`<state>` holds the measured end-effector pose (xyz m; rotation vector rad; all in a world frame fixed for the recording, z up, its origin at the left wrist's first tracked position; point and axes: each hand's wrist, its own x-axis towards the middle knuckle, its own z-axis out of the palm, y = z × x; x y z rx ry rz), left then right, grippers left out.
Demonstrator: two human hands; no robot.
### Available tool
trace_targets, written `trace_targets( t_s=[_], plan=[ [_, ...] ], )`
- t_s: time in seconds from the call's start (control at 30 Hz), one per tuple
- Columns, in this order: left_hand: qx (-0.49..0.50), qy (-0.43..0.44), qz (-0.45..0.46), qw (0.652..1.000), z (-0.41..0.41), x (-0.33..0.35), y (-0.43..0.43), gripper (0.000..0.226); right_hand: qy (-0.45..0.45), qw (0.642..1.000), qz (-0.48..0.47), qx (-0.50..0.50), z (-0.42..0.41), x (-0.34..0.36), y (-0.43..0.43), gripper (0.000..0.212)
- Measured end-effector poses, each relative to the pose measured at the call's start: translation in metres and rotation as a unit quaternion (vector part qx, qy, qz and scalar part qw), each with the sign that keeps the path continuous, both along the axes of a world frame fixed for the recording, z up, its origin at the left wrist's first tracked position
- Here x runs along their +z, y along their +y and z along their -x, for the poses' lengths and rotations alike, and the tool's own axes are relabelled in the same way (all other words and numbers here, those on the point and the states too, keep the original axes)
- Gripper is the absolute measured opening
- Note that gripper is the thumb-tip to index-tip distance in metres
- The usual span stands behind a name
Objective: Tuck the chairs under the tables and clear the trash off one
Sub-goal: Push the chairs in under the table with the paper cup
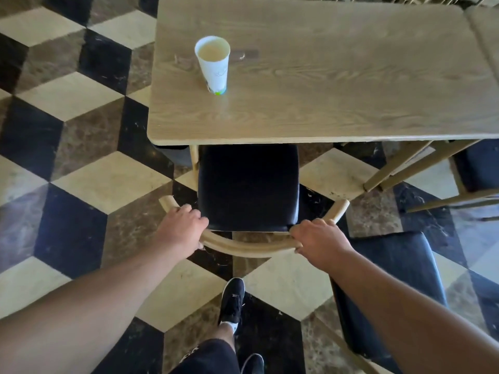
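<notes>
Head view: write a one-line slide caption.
Both hands, left hand and right hand, grip the chair backrest facing a wooden table with a paper cup.

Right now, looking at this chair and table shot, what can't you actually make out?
All head view:
- Chair front: hidden beneath the table.
- Backrest grip: covered by left hand and right hand.
- Paper cup print: too small.
- Second chair: behind right forearm.

Bare forearms without sleeves, dark shorts with white print, black sneakers, and a white sock.
</notes>
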<state>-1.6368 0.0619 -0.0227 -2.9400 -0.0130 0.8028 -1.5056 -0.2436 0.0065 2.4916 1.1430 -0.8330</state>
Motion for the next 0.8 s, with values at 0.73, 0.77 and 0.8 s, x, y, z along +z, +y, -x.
trace_targets(
  t_s=[0.73, 0.77, 0.8],
  plan=[
    [0.021, 0.004, 0.106, 0.994, -0.088, 0.013, -0.061, 0.079, -0.049, 0.962, -0.150, -0.224, -0.043, 0.004, -0.027, 0.066],
    [0.005, -0.009, 0.148, 0.989, -0.090, 0.018, -0.084, 0.079, -0.042, 0.955, -0.150, -0.254, -0.034, 0.004, -0.046, 0.067],
    [-0.010, -0.024, 0.181, 0.983, -0.092, 0.022, -0.108, 0.076, -0.039, 0.951, -0.139, -0.274, -0.025, 0.004, -0.070, 0.066]
  ],
)
